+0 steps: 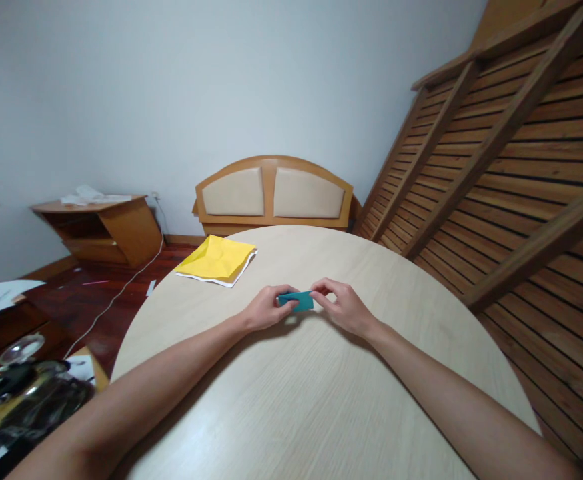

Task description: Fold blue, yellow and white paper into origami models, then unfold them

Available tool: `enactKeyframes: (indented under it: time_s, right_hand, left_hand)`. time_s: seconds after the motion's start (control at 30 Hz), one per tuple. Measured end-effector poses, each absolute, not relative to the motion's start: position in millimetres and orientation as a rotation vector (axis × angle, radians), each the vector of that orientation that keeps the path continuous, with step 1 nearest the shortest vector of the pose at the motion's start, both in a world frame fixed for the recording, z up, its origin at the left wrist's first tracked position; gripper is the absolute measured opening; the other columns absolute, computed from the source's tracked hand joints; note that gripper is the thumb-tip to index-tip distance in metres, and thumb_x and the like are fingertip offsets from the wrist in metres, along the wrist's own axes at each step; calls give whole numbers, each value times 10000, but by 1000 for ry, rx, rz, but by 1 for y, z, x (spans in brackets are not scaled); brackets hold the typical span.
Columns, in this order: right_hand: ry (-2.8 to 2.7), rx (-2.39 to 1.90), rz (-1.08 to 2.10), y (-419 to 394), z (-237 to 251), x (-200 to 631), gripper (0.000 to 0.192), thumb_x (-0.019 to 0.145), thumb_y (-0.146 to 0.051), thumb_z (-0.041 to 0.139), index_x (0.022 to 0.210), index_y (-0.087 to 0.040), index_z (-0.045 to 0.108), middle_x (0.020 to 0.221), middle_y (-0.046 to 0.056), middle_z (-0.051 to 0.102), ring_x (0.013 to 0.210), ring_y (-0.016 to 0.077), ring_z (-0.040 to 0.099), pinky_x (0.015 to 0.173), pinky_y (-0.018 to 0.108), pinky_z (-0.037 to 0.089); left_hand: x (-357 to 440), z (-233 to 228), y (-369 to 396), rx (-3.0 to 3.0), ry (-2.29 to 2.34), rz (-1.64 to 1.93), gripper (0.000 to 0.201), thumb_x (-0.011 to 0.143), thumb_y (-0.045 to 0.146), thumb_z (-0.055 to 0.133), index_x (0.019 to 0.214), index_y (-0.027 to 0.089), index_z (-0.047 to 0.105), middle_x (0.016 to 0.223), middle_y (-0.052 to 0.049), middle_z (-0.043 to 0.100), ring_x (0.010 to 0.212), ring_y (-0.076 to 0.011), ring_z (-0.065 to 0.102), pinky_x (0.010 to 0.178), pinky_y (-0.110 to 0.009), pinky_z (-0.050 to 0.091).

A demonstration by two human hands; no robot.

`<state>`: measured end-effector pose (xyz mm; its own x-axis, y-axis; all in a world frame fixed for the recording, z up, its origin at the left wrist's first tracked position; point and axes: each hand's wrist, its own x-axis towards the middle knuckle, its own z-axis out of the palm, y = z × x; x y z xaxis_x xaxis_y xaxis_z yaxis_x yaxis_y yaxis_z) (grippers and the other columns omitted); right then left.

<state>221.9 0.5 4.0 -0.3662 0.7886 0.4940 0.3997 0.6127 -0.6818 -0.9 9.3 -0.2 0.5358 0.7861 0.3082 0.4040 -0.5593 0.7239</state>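
Note:
A small teal piece of folded paper (303, 302) is held just above the round table (291, 413), between both hands. My left hand (266, 309) is closed on its left end, with the thumb across the front. At the paper's upper right corner, my right hand (344, 307) pinches with thumb and index finger. The fingers hide part of the paper's left side. Farther back on the left of the table lies a stack of yellow and white paper sheets (216, 259), creased and slightly raised.
A slatted wooden frame (496, 160) leans along the right side. Behind the table stands a headboard (271, 193). At left are a wooden cabinet (106, 230) with papers on top, a white cable (121, 293) on the floor, and a cluttered surface with dark objects (36, 400).

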Motion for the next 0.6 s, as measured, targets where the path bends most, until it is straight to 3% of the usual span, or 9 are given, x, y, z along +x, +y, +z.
enactKeyframes:
  time_s: [0.2,0.4,0.5,0.6]
  right_hand:
    - [-1739,-867,823,5,2,220,197,917,-396,605,921,-198,607,857,31,667,787,179,667,735,319,539]
    - [-1689,-916,853,7,2,221,205,864,-378,655,921,-190,595,833,31,661,752,168,649,706,310,524]
    - [-1740,-929,943,6,5,224,278,837,-379,681,1019,-176,626,861,50,687,775,177,651,713,317,524]
    - [-1801,-907,1039,5,8,226,286,832,-392,684,1003,-165,658,902,65,702,771,175,657,731,327,528]
  left_hand:
    - [3,-6,20,1759,824,1005,416,784,427,738,1018,91,664,960,-134,713,807,-200,641,746,-316,502]
    - [0,-5,25,1756,909,1058,351,759,445,750,774,114,634,703,-39,618,639,-139,525,606,-277,414]
    - [0,-2,22,1808,900,1011,326,763,420,747,771,113,636,686,-24,594,634,-131,504,587,-269,385]
    - [0,-1,19,1829,892,1011,313,792,413,726,798,108,655,697,-26,601,636,-128,505,590,-269,386]
